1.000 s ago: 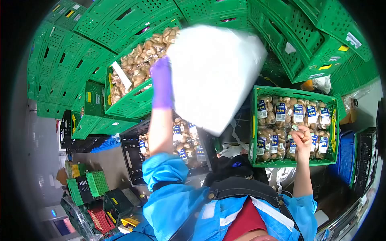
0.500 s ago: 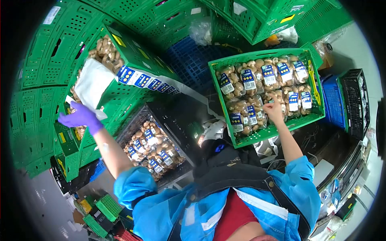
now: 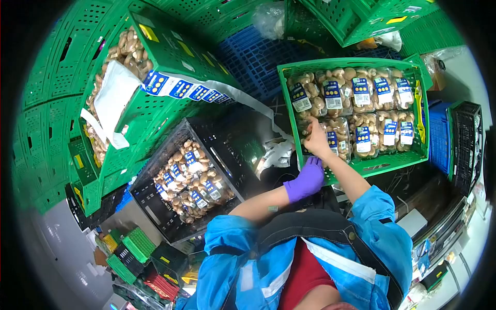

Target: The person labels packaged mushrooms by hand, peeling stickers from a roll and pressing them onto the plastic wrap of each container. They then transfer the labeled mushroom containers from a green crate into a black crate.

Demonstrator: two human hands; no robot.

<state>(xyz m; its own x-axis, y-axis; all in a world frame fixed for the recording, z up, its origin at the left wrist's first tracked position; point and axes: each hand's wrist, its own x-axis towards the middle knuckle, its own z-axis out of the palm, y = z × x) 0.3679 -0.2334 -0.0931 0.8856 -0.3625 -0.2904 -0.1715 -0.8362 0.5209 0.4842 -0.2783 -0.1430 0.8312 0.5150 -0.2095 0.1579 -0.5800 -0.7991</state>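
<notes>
A green crate (image 3: 380, 166) holds two rows of clear-wrapped mushroom packs (image 3: 363, 135) with blue and white labels. My bare right hand (image 3: 319, 140) reaches into its near left corner, fingers curled on a mushroom pack that the hand largely covers. Just below, my left hand (image 3: 307, 181) in a purple glove is at the crate's near left corner, its fingers drawn together. Whether they grip the rim or something inside cannot be made out.
To the left, a tilted green crate (image 3: 181, 57) holds loose mushrooms (image 3: 129, 54), white paper (image 3: 114, 95) and a label strip (image 3: 178, 88). A black crate (image 3: 150, 212) with labelled mushroom packs stands below it. Green crates (image 3: 356, 20) are stacked behind; blue crates (image 3: 439, 129) stand right.
My left hand has swung from the loose-mushroom crate on the left to the right-hand crate's near corner. My right hand has shifted left, from the middle of the near row to its left end.
</notes>
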